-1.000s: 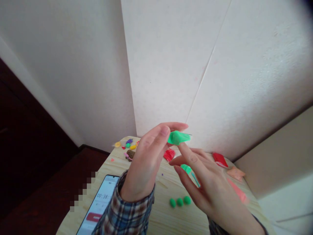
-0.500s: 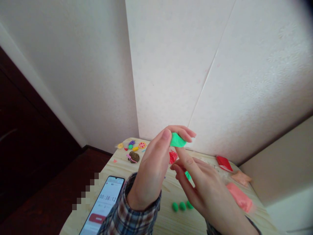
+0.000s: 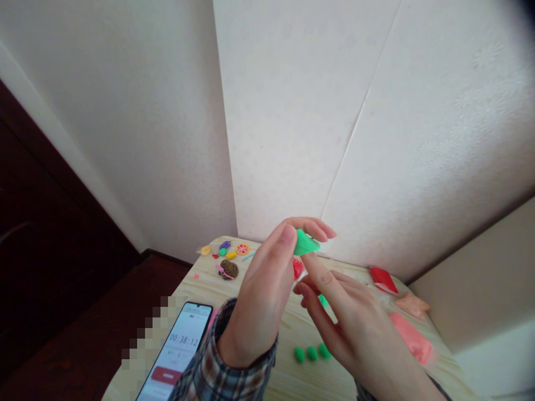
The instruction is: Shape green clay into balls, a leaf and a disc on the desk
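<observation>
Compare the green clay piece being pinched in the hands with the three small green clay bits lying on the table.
The green clay piece is flattened and wedge-like; the three green balls are rounded. The piece is held up off the table, pinched in the left hand with a right hand finger pressing it; the balls rest in a row on the wooden table, untouched. The piece looks larger than any single ball. All share the same bright green colour.
</observation>
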`<state>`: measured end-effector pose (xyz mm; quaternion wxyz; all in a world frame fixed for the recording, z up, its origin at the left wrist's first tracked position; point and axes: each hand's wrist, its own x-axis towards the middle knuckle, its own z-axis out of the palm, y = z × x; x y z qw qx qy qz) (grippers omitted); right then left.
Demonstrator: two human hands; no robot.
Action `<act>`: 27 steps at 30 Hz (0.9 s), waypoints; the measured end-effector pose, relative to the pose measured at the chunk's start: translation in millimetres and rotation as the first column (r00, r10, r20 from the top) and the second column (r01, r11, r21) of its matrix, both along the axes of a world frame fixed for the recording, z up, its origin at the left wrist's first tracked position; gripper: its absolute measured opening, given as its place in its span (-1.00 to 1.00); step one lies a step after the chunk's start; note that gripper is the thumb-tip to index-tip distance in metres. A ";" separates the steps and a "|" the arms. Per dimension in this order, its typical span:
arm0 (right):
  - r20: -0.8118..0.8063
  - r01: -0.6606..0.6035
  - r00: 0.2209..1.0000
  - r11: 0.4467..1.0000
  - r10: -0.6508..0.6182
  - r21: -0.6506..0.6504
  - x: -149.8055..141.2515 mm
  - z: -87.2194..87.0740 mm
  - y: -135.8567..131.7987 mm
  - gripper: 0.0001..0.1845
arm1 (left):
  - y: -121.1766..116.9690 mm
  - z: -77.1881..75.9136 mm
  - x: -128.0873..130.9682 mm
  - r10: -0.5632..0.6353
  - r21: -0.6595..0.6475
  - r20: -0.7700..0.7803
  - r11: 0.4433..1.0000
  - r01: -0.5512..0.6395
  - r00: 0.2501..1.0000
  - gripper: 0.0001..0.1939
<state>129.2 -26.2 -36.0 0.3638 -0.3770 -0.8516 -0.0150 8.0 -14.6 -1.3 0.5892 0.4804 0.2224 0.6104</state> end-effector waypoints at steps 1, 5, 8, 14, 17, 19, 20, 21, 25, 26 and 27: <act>0.003 -0.003 1.000 1.000 0.003 0.003 -0.2 0.3 -0.1 -0.42 | -0.8 0.2 0.5 0.012 -0.006 -0.010 1.000 -0.012 1.000 -0.67; 0.014 0.000 1.000 1.000 0.000 0.022 -0.7 2.0 -0.3 -0.47 | -2.9 0.8 1.1 0.023 -0.022 -0.033 0.999 -0.024 0.999 -0.69; 0.009 0.000 1.000 1.000 -0.001 0.020 -0.3 3.2 -0.5 -0.48 | -2.2 0.4 -0.5 -0.018 -0.004 -0.030 1.000 0.018 0.999 -0.67; -0.002 -0.003 1.000 1.000 0.003 0.014 0.1 3.6 -0.5 -0.43 | -0.6 -2.6 -1.9 -0.118 0.024 0.006 0.993 0.118 0.993 -0.77; -0.010 -0.021 1.000 1.000 0.021 0.008 0.7 2.4 -0.6 -0.40 | -1.3 -2.7 -0.8 -0.167 0.029 0.028 0.986 0.166 0.986 -0.77; -0.012 -0.034 0.999 0.999 0.034 0.007 1.1 1.8 -0.4 -0.38 | -1.5 -2.4 -0.2 -0.186 0.020 0.042 0.982 0.185 0.982 -0.78; -0.013 -0.034 0.999 0.999 0.034 0.007 1.5 1.7 -0.3 -0.37 | -1.3 -2.2 -0.2 -0.190 0.014 0.052 0.982 0.189 0.980 -0.79; -0.012 -0.033 0.999 0.999 0.033 0.006 2.1 2.0 -0.2 -0.36 | -0.8 -1.9 -0.4 -0.193 0.012 0.063 0.981 0.193 0.979 -0.79; -0.036 -0.064 0.997 0.997 0.065 0.031 8.1 6.5 -4.4 -0.34 | 4.2 -1.2 -3.5 -0.171 0.053 0.082 0.985 0.167 0.982 -0.78; -0.066 -0.070 0.995 0.997 0.073 0.042 10.3 8.1 -7.0 -0.36 | 5.8 -1.3 -4.6 -0.160 0.069 0.076 0.985 0.155 0.984 -0.78; -0.120 -0.056 0.991 0.997 0.062 0.050 12.6 9.7 -10.2 -0.39 | 7.3 -1.7 -5.7 -0.156 0.081 0.065 0.985 0.151 0.986 -0.79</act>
